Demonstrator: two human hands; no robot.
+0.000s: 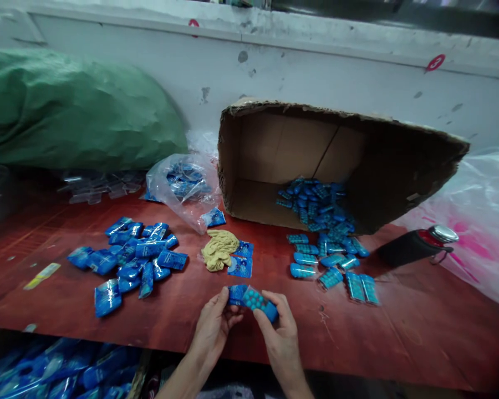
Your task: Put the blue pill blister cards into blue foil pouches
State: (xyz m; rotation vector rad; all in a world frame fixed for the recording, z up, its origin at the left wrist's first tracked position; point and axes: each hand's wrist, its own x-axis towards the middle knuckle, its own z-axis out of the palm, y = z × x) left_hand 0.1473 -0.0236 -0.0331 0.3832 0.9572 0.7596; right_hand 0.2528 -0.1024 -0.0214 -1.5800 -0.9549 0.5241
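Between thumb and fingers, my left hand (216,321) grips a small printed blue sleeve (236,294). My right hand (280,330) is closed around a clear pack of blue balls (258,302) with a blue end. The pack's far end meets the sleeve's edge; whether it is inside cannot be made out. Just beyond my hands lie flat printed blue sleeves (242,260) and a crumpled yellowish cloth (219,249). More clear packs with blue balls (303,270) lie to the right. On the left is a pile of packs in blue printed wrapping (128,252).
A cardboard box (270,144) lies on its side, spilling packs onto the red table (357,343). A black bottle (407,247) stands tilted in view at right. Behind are a plastic bag (183,183) and a green sack (79,111). Blue packs (62,371) fill a container below left.
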